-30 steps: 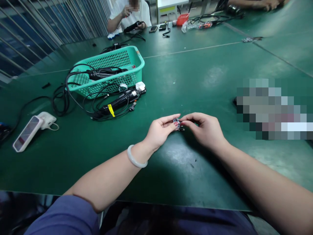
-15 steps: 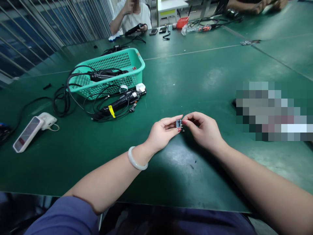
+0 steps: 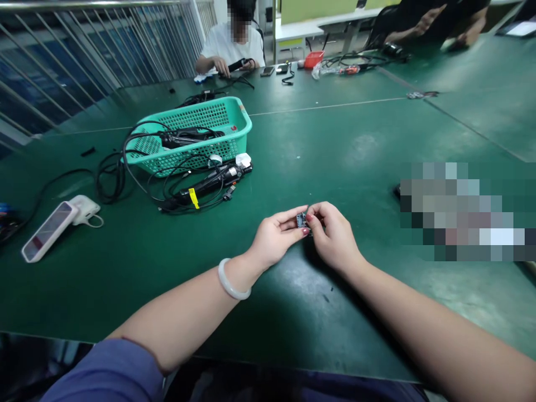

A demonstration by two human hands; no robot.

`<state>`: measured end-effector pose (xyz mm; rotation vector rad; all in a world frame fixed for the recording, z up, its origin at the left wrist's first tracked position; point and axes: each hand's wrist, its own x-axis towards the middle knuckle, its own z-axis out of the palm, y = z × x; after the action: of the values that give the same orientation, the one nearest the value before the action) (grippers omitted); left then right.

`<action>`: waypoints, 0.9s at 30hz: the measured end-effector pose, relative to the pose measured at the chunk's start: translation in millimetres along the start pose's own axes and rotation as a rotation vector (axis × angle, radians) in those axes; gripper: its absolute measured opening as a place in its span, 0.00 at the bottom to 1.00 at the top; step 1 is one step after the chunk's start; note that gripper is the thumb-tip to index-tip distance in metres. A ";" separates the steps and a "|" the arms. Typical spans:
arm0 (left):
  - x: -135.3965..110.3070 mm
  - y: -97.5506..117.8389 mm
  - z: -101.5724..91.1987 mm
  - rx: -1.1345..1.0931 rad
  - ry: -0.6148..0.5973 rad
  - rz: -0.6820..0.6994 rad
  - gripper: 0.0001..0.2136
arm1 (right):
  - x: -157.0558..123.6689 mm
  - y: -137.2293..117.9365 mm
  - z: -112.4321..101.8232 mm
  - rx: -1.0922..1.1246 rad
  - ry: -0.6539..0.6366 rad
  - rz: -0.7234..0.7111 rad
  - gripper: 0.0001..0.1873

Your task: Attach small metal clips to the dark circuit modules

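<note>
Small blue-grey part [image 3: 301, 220] was above the worktop [image 3: 268, 318], gripped in the left hand [image 3: 272, 240]; right hand [image 3: 335, 239] pinched its edge. Handling underway, part not yet set down; finished steps indiscernible.

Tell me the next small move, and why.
Perhaps ease the right hand slightly aside while the left hand steadies the small blue-grey component: the left one pinches it, and the right thumb covers part of its edge.
</note>
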<state>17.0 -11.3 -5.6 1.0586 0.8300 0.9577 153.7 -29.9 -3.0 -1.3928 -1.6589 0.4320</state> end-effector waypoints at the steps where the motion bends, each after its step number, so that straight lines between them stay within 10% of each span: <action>1: 0.1 0.3 0.0 -0.001 0.010 0.008 0.23 | -0.2 -1.0 0.7 -0.001 -0.001 -0.010 0.06; 27: 1.4 -0.4 -2.0 -0.009 -0.004 -0.026 0.21 | 4.2 8.1 -6.7 0.034 -0.153 -0.023 0.05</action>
<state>15.8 -9.4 -6.7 1.0396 0.8338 0.9369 164.1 -25.4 -3.8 -1.3423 -1.7802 0.5631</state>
